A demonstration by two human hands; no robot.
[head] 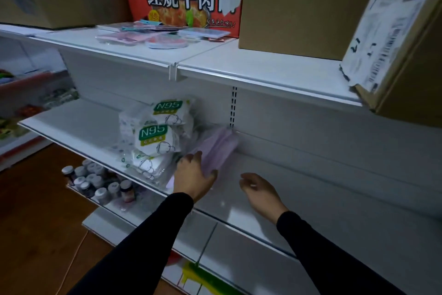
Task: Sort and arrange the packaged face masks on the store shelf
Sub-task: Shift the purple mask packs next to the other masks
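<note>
Pink mask pack [218, 148], long axis running toward shelf [275, 175] back, gripped at near end by left hand [195, 175]; right hand [259, 188] beside, loosely open, empty.

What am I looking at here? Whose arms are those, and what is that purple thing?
There is just one picture, taken by a camera worn on a person's head, so you see what they see looking down. The two arms in black sleeves are theirs.

The left hand holds a pack of purple face masks on the white middle shelf. The right hand hangs open over the shelf, holding nothing.

Left of the purple pack stand white packs marked N95. The top shelf holds cardboard boxes, a red noodle box and some flat packets. Little jars sit on the shelf below.
</note>
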